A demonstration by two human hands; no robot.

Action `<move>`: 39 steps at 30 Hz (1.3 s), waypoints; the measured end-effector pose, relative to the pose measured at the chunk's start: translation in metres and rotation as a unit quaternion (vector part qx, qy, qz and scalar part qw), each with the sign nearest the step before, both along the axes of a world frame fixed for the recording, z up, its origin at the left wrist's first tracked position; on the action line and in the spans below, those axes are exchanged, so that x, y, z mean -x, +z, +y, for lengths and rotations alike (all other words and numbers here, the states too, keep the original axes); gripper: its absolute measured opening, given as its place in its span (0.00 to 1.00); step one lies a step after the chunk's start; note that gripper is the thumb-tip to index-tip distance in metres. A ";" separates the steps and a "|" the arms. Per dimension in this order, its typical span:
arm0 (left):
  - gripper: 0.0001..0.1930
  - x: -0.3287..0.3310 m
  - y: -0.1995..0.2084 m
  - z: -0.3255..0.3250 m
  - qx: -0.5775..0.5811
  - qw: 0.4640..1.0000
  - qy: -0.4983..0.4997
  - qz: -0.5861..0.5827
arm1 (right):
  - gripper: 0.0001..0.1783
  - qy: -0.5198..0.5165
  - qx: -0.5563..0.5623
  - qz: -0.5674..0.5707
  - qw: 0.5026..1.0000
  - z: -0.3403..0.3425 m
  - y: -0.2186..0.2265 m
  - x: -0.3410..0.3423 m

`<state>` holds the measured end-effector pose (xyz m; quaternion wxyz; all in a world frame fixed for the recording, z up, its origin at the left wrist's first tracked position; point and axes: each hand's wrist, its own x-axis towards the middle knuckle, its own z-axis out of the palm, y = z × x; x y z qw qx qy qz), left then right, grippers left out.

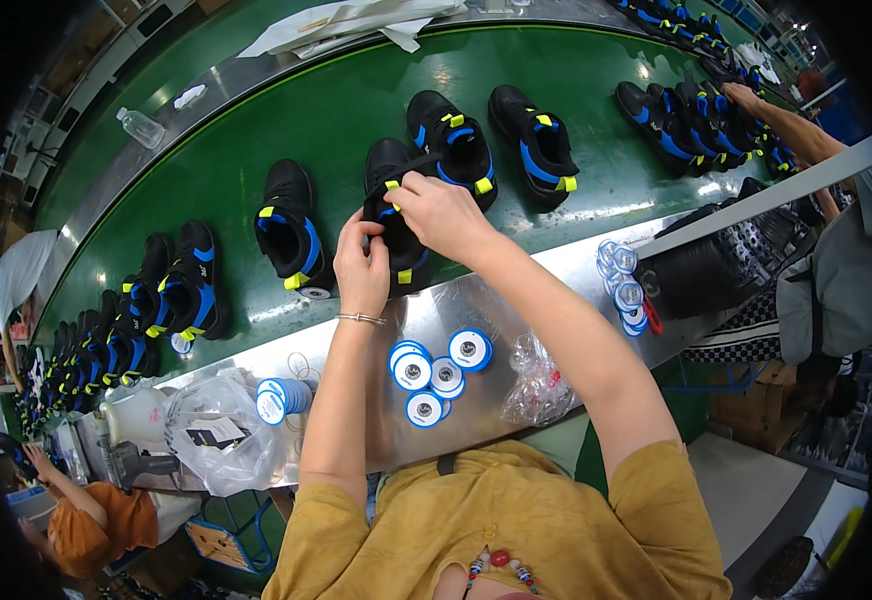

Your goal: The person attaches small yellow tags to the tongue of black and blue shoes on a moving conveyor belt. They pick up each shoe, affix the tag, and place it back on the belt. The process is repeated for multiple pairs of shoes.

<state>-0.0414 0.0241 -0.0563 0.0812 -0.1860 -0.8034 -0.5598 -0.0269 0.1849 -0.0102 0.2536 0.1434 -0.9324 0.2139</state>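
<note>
Wearing a mustard-yellow top (556,525) between four and seven o'clock, creasing softly and showing uneven, darker patches. Ending in a short, loose left sleeve (324,530) at seven o'clock and a matching right sleeve (656,495) between four and five. Sporting a thin, pale metallic bracelet (359,318) on the left wrist (360,329), towards nine o'clock. Displaying a beaded necklace (500,558) near six o'clock, mixing red, white and blue. Showing a short black strip (446,464) at six o'clock, remaining too small to identify.
</note>
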 end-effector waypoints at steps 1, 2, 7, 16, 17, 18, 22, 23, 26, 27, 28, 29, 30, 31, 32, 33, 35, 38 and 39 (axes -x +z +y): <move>0.06 0.000 0.000 0.000 -0.024 0.999 0.009 -0.029 | 0.13 -0.004 -0.029 0.006 1.000 -0.003 0.000 -0.004; 0.07 0.000 0.000 -0.001 -0.018 0.999 0.015 -0.035 | 0.15 -0.010 -0.103 0.052 0.993 -0.006 -0.001 -0.008; 0.14 0.006 0.008 -0.006 -0.002 0.993 0.086 0.080 | 0.23 -0.040 -0.189 0.050 0.980 -0.019 -0.008 -0.032; 0.11 0.020 0.042 0.021 0.340 0.896 -0.013 0.284 | 0.13 -0.101 0.509 -0.135 0.844 0.001 -0.005 -0.031; 0.10 0.019 0.040 0.020 0.353 0.894 -0.010 0.278 | 0.16 -0.122 0.584 -0.189 0.780 0.007 0.002 -0.026; 0.10 0.018 0.037 0.019 0.331 0.899 -0.001 0.288 | 0.22 -0.116 0.638 -0.207 0.733 0.011 0.008 -0.023; 0.09 0.006 0.030 0.009 0.248 0.913 0.037 0.322 | 0.21 -0.070 0.667 -0.222 0.708 0.005 0.032 -0.010; 0.10 0.003 0.030 0.007 0.229 0.915 0.046 0.329 | 0.15 -0.016 0.662 -0.219 0.716 0.004 0.036 -0.007; 0.12 -0.006 0.029 -0.002 0.178 0.925 0.062 0.331 | 0.06 -0.009 0.627 -0.206 0.751 0.000 0.032 0.000; 0.12 -0.008 0.027 -0.006 0.158 0.926 0.071 0.335 | 0.05 -0.011 0.627 -0.219 0.747 0.003 0.031 0.000; 0.12 -0.010 0.023 -0.010 0.139 0.926 0.072 0.345 | 0.04 -0.013 0.627 -0.231 0.744 0.005 0.030 -0.001; 0.13 -0.011 0.021 -0.013 0.132 0.925 0.075 0.349 | 0.04 -0.015 0.617 -0.237 0.750 0.006 0.028 -0.005; 0.13 -0.012 0.020 -0.014 0.125 0.924 0.078 0.352 | 0.04 -0.018 0.606 -0.245 0.756 0.006 0.024 -0.011; 0.13 -0.014 0.018 -0.016 0.117 0.924 0.081 0.355 | 0.03 -0.022 0.596 -0.252 0.762 0.005 0.021 -0.018; 0.13 -0.014 0.016 -0.019 0.111 0.923 0.086 0.358 | 0.03 -0.014 0.593 -0.253 0.764 0.003 0.017 -0.024; 0.13 -0.015 0.014 -0.020 0.103 0.923 0.089 0.360 | 0.03 -0.013 0.595 -0.265 0.759 0.001 0.014 -0.030; 0.14 -0.016 0.012 -0.022 0.095 0.924 0.094 0.359 | 0.03 -0.011 0.598 -0.290 0.747 -0.003 0.009 -0.039; 0.14 -0.017 0.014 -0.024 0.102 0.929 0.090 0.345 | 0.03 -0.019 0.582 -0.305 0.754 -0.008 -0.001 -0.038; 0.15 -0.016 0.014 -0.025 0.102 0.930 0.091 0.342 | 0.03 -0.019 0.578 -0.307 0.756 -0.009 -0.004 -0.036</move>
